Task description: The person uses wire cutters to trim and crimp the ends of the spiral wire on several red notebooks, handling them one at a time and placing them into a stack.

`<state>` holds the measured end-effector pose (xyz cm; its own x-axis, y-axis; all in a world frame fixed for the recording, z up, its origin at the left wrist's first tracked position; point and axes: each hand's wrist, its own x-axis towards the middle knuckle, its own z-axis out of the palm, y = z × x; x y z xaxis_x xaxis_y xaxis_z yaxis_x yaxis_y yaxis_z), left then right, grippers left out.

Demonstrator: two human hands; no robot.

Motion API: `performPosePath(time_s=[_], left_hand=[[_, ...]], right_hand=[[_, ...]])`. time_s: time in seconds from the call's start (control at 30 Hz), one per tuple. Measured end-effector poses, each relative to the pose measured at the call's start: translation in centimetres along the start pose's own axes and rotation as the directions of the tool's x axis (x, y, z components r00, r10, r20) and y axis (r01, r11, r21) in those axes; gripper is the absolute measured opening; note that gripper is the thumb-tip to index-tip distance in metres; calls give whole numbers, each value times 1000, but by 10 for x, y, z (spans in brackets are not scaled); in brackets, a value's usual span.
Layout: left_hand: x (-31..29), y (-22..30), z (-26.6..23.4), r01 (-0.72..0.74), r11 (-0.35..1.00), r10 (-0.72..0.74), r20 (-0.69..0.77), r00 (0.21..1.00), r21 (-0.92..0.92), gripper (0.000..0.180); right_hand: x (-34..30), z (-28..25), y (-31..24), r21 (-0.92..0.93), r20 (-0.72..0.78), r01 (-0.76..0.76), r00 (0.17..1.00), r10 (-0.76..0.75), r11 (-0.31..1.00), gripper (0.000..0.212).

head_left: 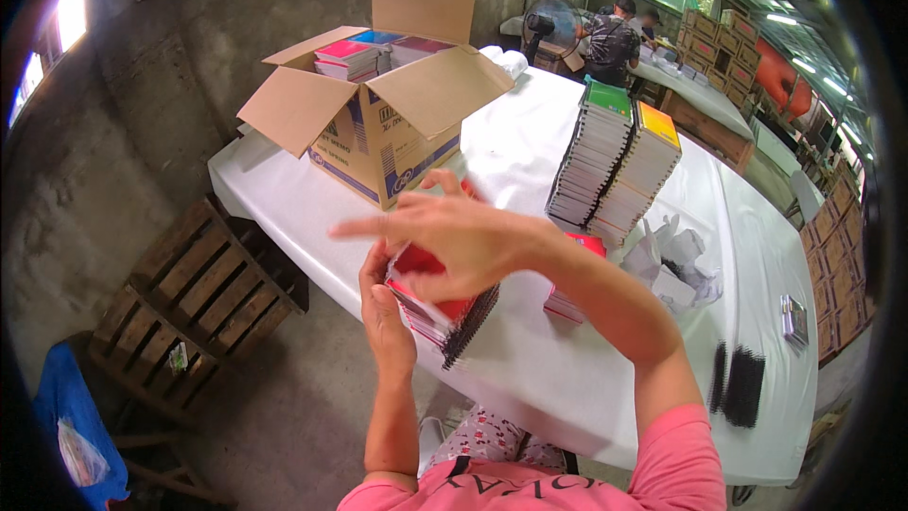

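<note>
A stack of red-covered spiral notebooks [441, 314] stands at the near edge of the white-covered table, black coil bindings along its right side. Against its left side rests my left hand [386, 317], fingers fairly straight and pointing up, not wrapped round it. My right hand [452, 235] reaches across above the stack, slightly blurred, with the index finger stretched left and the other fingers apart; nothing shows in it. It hides much of the top cover. Just right, partly under my right forearm, sits another pile of red notebooks [565, 305].
An open cardboard box [374, 147] holding notebooks stands behind. Tall notebook stacks [615, 161] rise at right, near crumpled clear plastic [673, 265] and loose black coils [738, 386]. A wooden pallet-like rack [194, 308] stands left. Two people [613, 43] work beyond, near a fan [551, 26].
</note>
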<state>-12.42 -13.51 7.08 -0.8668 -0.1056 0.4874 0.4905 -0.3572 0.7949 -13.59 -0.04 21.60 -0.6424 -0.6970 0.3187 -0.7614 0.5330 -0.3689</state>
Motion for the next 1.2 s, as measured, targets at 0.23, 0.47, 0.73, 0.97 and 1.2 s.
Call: performPosePath(time_s=[0.23, 0.47, 0.73, 0.97, 1.2], left_hand=[[2, -4, 10, -98, 979, 97, 11, 995, 181, 71], [7, -13, 19, -57, 995, 66, -121, 990, 80, 74], [8, -19, 19, -130, 973, 176, -251, 952, 190, 77], [-28, 76, 11, -244, 733, 547, 338, 766, -635, 64], [-83, 78, 68, 40, 785, 453, 617, 643, -618, 55]], right_hand=[[-80, 48, 53, 612, -607, -123, 561, 563, 781, 49], [-48, 98, 66, 800, -564, 38, 387, 730, 598, 32], [-88, 89, 68, 529, -729, -338, 289, 621, 779, 35], [-263, 104, 74, 371, -499, -922, -297, 814, -109, 51], [-283, 107, 55, 692, -609, -595, -176, 774, 409, 24]])
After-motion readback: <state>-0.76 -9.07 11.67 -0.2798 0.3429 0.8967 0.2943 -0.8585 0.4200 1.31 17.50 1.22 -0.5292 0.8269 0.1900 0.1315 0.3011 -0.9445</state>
